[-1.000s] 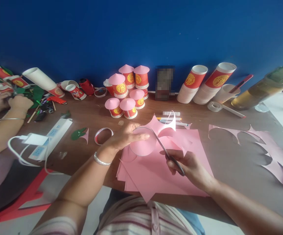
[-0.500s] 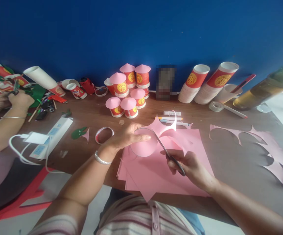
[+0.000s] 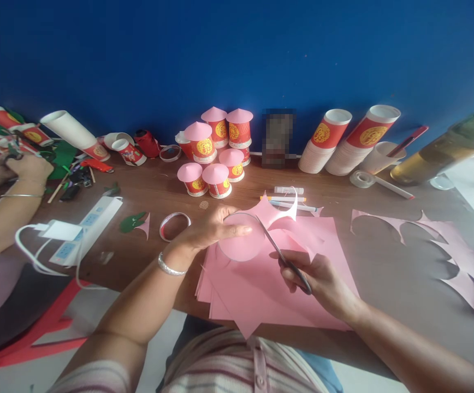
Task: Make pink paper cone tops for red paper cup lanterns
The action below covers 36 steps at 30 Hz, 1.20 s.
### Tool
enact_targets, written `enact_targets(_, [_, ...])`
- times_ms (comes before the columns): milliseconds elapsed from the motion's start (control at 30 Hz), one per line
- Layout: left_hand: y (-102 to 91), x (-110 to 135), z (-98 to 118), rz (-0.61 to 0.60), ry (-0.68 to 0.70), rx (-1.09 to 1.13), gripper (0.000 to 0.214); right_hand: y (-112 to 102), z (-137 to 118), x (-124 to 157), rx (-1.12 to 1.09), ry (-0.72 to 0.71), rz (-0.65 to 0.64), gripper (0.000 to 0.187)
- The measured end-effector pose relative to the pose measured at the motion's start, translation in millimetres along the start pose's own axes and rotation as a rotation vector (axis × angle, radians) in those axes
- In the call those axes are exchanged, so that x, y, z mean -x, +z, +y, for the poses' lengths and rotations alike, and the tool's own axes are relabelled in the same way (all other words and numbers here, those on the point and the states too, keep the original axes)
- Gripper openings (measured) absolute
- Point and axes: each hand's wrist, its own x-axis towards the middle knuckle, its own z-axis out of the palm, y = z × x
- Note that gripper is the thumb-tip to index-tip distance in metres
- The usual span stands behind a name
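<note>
My left hand (image 3: 216, 232) pinches a sheet of pink paper (image 3: 245, 245), thumb on top, at a round outlined piece whose edge is partly cut. My right hand (image 3: 314, 275) is wrapped round the dark handles of a pair of scissors (image 3: 280, 254). The scissor blades point up and left and meet the right edge of the circle. A cut strip of the same paper curls up beyond the blades. Under both hands lies a stack of pink paper (image 3: 286, 305) near the table's front edge.
Small red cups with pink cone roofs (image 3: 215, 174) stand at the back. Stacked paper cups (image 3: 323, 142) lean by the wall. Pink offcuts (image 3: 458, 251) lie right, a tape roll (image 3: 175, 226) and power strip (image 3: 87, 229) left. A co-worker's hands (image 3: 28, 169) work far left.
My hands and the scissors have barely moved; the blades stay at the circle's right edge. The co-worker's hand at far left has shifted slightly to the left.
</note>
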Motion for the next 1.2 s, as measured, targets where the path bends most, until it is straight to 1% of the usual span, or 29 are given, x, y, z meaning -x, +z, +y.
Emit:
enact_targets(167, [0.1, 0.1, 0.6, 0.019, 0.007, -0.003, 0.030, -0.9, 3.2, -0.5, -0.025, -0.020, -0.007, 0.048])
enact_targets(267, [0.2, 0.1, 1.2, 0.027, 0.013, 0.017, 0.027, -0.9, 2.2, 0.1, -0.015, -0.029, -0.001, 0.041])
enact_targets(300, [0.3, 0.2, 1.4, 0.028, 0.016, 0.024, 0.026, -0.8, 1.5, 0.2, -0.003, -0.028, 0.003, 0.041])
enact_targets(400, [0.5, 0.4, 1.1, 0.041, 0.025, 0.032, 0.027, 0.0, -1.1, 0.4, 0.031, -0.024, 0.015, 0.053])
enact_targets(467, [0.5, 0.5, 0.2, 0.043, 0.018, 0.043, 0.029, 0.4, -3.0, 0.3, 0.043, -0.023, 0.019, 0.054])
enact_targets(700, [0.7, -0.6, -2.0, 0.047, -0.005, 0.100, 0.028, 1.0, -6.2, 0.0, 0.060, -0.004, 0.034, 0.053])
enact_targets(967, [1.8, -0.7, 0.2, 0.056, -0.014, 0.129, 0.027, 0.6, -2.5, 0.1, 0.044, -0.055, 0.023, 0.046])
enact_targets(1100, [2.1, -0.7, 0.8, 0.078, 0.005, 0.118, 0.026, 0.5, -2.6, 0.0, 0.038, -0.075, 0.018, 0.046])
enact_targets(1200, [2.8, -0.5, 1.7, 0.073, 0.015, 0.123, 0.026, 0.4, -1.3, -0.7, 0.035, -0.094, 0.020, 0.044])
